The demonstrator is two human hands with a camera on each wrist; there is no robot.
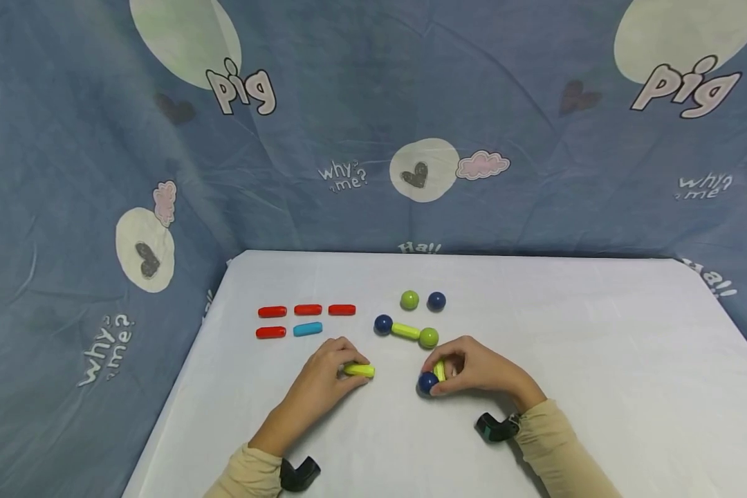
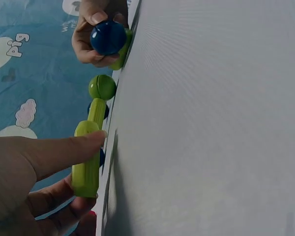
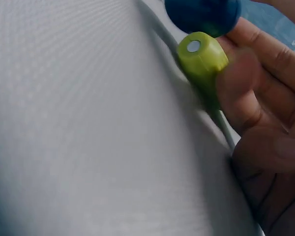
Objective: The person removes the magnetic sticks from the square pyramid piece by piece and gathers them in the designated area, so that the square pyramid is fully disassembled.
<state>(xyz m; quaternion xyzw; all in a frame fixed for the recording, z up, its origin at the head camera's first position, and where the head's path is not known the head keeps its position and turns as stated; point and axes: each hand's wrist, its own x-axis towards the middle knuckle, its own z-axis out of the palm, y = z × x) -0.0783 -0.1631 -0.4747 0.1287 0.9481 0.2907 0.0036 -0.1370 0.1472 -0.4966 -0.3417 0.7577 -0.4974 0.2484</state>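
Between the thumb and fingers of my left hand [image 1: 321,371] is a yellow-green rod [image 1: 362,371], which also shows close up in the left wrist view [image 2: 86,172]. My right hand [image 1: 484,366] grips a dark blue ball [image 1: 427,383] at its fingertips, together with a second yellow-green rod [image 1: 439,370]. In the right wrist view that rod [image 3: 201,59] has a silvery disc on its end and lies close by the ball [image 3: 204,14]; I cannot tell whether they are joined. Beyond the hands, a yellow-green rod [image 1: 405,331] links a blue ball [image 1: 382,325] and a green ball [image 1: 429,337].
Several red rods [image 1: 308,310] and one light blue rod [image 1: 308,329] lie in two rows at the left. A loose green ball [image 1: 409,299] and a blue ball [image 1: 436,301] sit farther back on the white table [image 1: 597,346]. Patterned blue cloth [image 1: 348,104] hangs behind.
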